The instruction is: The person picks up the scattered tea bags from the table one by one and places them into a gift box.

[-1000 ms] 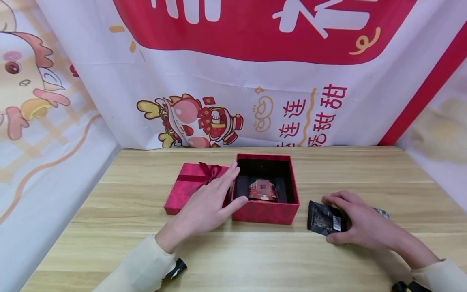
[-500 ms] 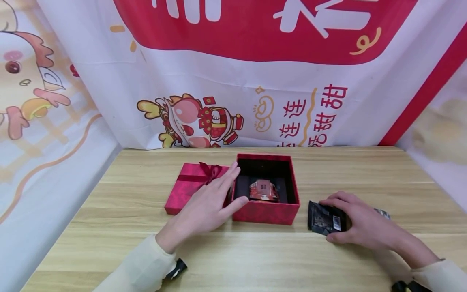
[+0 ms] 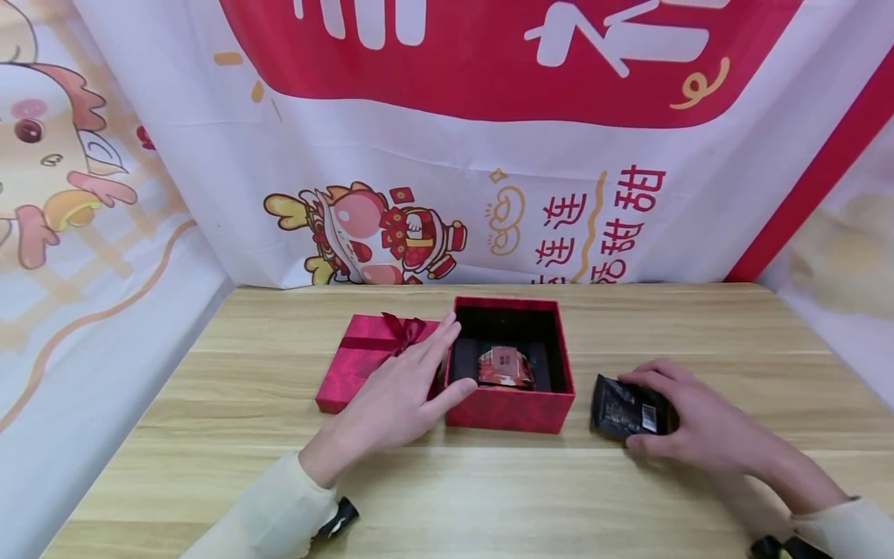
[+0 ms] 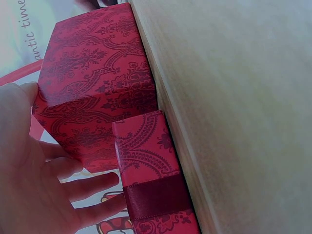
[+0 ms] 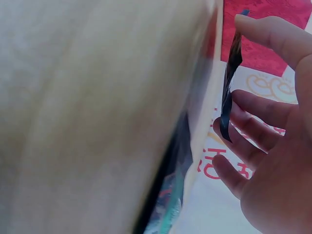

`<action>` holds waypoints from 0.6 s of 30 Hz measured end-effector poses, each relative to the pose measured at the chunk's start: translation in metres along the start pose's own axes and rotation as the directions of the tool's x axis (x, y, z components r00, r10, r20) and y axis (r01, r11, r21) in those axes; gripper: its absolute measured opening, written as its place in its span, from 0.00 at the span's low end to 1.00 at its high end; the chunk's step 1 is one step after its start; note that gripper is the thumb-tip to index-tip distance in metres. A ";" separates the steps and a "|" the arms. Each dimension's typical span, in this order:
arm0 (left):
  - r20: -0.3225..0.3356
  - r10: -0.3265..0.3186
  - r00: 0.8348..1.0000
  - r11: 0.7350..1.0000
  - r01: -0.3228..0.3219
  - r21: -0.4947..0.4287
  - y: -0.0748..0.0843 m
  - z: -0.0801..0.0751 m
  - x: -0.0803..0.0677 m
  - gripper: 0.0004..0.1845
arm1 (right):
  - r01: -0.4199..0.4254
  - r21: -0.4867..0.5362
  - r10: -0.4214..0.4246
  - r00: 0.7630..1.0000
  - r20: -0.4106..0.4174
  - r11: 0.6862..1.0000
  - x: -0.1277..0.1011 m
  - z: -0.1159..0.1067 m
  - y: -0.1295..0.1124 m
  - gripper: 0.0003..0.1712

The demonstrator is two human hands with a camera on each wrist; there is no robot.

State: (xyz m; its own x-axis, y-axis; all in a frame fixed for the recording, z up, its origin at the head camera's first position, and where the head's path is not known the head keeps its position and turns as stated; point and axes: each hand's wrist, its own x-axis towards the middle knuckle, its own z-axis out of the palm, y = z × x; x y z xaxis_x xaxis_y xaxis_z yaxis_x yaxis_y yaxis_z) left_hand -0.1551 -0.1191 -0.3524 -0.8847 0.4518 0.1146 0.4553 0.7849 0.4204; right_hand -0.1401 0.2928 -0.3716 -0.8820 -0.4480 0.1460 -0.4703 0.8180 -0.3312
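My left hand lies with straight fingers at the left side of a red patterned gift box, its thumb against the front corner. Inside the box is a red-and-black packet on a dark insert. My right hand pinches a flat black packet with a white barcode label, right of the box. In the right wrist view the thumb and fingers hold this packet on edge, clear of the table. Another shiny dark packet lies on the table below that hand.
The red box lid with a dark red ribbon and bow lies left of the box, partly behind my left hand. Everything stands on a wooden table. A printed cloth hangs behind the table's far edge.
My right hand has raised the black packet a little off the table and tilted it. The second packet beside that hand is hidden in the head view now. The left hand stays put.
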 end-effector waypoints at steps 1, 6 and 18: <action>0.001 0.001 1.000 1.000 -0.001 0.001 0.000 0.000 0.000 0.47 | 0.007 -0.001 -0.007 1.000 -0.011 1.000 0.000 -0.001 0.001 0.44; 0.004 0.007 1.000 1.000 -0.007 0.004 0.001 0.000 0.000 0.47 | -0.020 0.010 0.020 1.000 -0.016 1.000 0.002 -0.010 0.000 0.42; 0.001 -0.002 1.000 1.000 0.002 0.004 0.001 0.000 -0.001 0.46 | -0.032 0.033 0.033 0.999 -0.013 0.999 0.018 -0.033 -0.003 0.40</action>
State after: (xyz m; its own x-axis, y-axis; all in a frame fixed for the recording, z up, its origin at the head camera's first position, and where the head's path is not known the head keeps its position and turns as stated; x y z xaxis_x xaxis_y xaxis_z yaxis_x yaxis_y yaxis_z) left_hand -0.1536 -0.1187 -0.3517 -0.8854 0.4510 0.1128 0.4541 0.7873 0.4169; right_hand -0.1554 0.2942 -0.3375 -0.8973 -0.4164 0.1468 -0.4403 0.8199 -0.3659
